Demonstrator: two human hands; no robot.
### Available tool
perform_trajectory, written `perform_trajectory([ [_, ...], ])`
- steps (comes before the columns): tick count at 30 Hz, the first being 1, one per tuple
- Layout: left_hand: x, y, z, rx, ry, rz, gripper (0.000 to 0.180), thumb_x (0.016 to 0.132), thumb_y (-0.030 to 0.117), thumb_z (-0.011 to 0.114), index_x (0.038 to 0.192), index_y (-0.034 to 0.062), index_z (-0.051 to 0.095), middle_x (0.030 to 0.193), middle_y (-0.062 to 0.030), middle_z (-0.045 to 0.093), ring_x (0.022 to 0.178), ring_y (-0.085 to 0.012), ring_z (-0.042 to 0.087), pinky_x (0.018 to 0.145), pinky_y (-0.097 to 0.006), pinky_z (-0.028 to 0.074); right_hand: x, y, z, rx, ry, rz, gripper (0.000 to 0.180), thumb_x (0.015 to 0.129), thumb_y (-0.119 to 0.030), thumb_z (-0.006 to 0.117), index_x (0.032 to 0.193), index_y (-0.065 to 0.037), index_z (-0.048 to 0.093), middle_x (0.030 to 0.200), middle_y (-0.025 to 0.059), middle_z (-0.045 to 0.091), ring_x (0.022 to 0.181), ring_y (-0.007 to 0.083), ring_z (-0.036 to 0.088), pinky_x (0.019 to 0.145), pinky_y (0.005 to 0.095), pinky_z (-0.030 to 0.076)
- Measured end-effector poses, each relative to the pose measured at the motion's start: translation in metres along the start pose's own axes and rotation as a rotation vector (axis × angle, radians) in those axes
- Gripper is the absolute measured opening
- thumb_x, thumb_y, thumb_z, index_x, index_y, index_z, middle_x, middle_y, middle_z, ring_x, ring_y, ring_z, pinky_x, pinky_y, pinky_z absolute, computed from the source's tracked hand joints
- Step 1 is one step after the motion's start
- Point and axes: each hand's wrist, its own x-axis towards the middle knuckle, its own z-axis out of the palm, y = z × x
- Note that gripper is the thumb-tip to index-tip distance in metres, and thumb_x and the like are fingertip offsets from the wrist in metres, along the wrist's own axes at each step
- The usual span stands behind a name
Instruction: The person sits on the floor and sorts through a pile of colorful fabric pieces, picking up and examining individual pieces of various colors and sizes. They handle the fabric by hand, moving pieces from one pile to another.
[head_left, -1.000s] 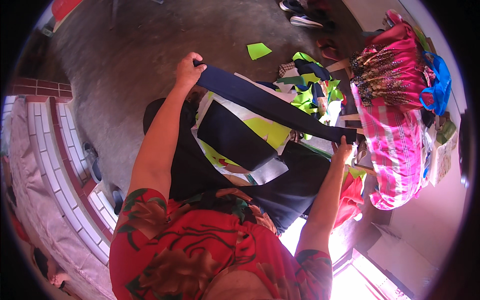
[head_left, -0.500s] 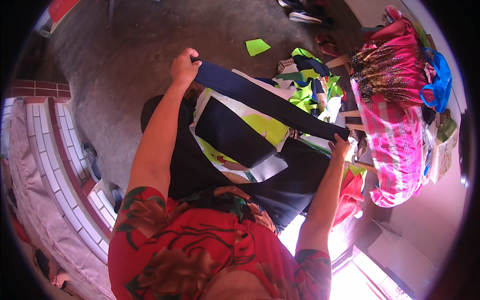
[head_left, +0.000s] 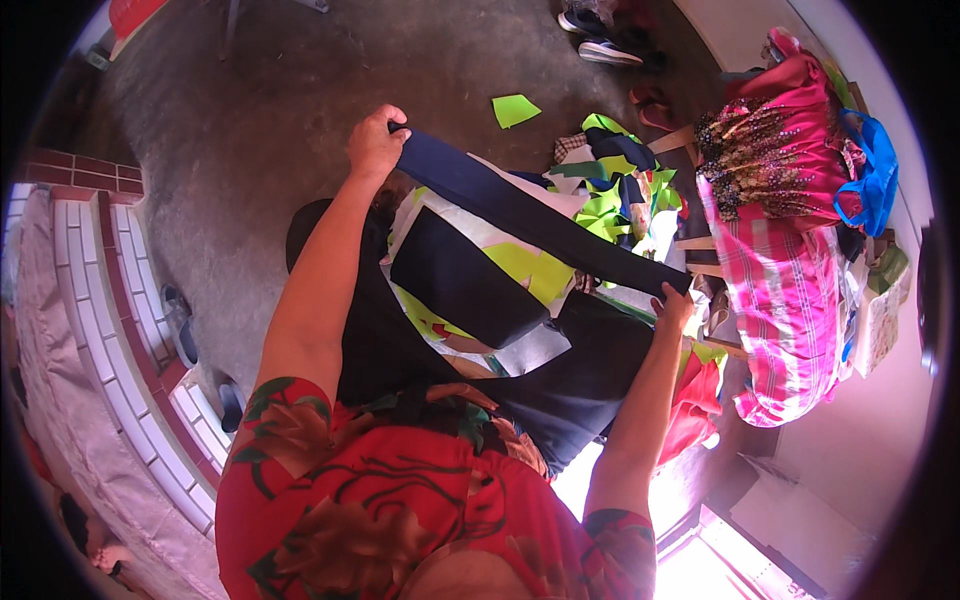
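Above the lap and concrete floor (head_left: 300, 130), left hand (head_left: 375, 140) and right hand (head_left: 672, 305) each pinch an end of the navy fabric strip (head_left: 530, 215), stretched taut — seemingly mid-straightening — needing even tension next.

Your left hand (head_left: 374, 142) is gripping one end of a long dark navy fabric strip (head_left: 540, 216), while your right hand (head_left: 672, 308) is pinching the other end, stretching it over a pile of navy, white and lime-green cloth pieces (head_left: 478, 290).
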Motion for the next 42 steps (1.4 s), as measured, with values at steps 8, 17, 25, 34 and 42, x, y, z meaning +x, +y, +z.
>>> perform_trajectory([
  [8,0.003,0.004,0.004,-0.051,0.033,-0.009,0.025,0.074,0.012,0.075,0.096,0.0140,0.064,0.091,-0.0077,0.070,0.090,-0.0271,0.066,0.077,-0.038,0.051,-0.001,0.001,0.001,0.014,-0.031,0.041,0.024,0.079,-0.006,0.065,0.102,-0.009,0.063,0.087,0.0010,0.064,0.072,0.0138,0.060,0.054,0.0292,0.047],
  [17,0.000,-0.010,0.012,-0.102,0.074,0.057,0.024,0.075,0.007,0.072,0.097,0.0105,0.063,0.095,-0.0077,0.068,0.089,-0.0238,0.066,0.077,-0.036,0.052,0.028,0.028,-0.003,-0.377,0.159,-0.288,0.045,0.072,-0.013,0.069,0.116,-0.006,0.061,0.101,0.0128,0.063,0.096,0.0265,0.060,0.082,0.0389,0.046],
  [25,-0.027,0.006,0.008,-0.035,-0.537,0.241,0.021,0.080,0.005,0.066,0.101,0.0100,0.062,0.100,-0.0072,0.066,0.093,-0.0232,0.065,0.081,-0.035,0.051,-0.018,0.006,0.030,-0.591,-0.237,-0.717,0.033,0.078,-0.015,0.069,0.111,-0.011,0.063,0.108,0.0127,0.064,0.106,0.0333,0.058,0.090,0.0416,0.046],
  [34,-0.055,0.016,0.028,0.324,-0.959,0.409,0.067,0.081,-0.003,0.056,0.139,0.0264,0.040,0.152,-0.0040,0.027,0.137,-0.0274,0.033,0.107,-0.039,0.037,-0.077,-0.010,0.078,-0.875,-0.672,-1.020,0.058,0.085,-0.022,0.064,0.138,-0.012,0.043,0.143,0.0171,0.040,0.130,0.0351,0.040,0.106,0.0414,0.036],
  [42,-0.068,0.030,0.032,0.427,-1.038,0.387,0.090,0.068,-0.015,0.046,0.145,0.0292,0.032,0.156,-0.0061,0.018,0.140,-0.0270,0.028,0.109,-0.043,0.033,-0.086,-0.001,0.108,-1.164,-0.877,-1.068,0.082,0.079,-0.027,0.067,0.147,-0.013,0.024,0.154,0.0160,0.018,0.135,0.0329,0.035,0.102,0.0420,0.042],
])
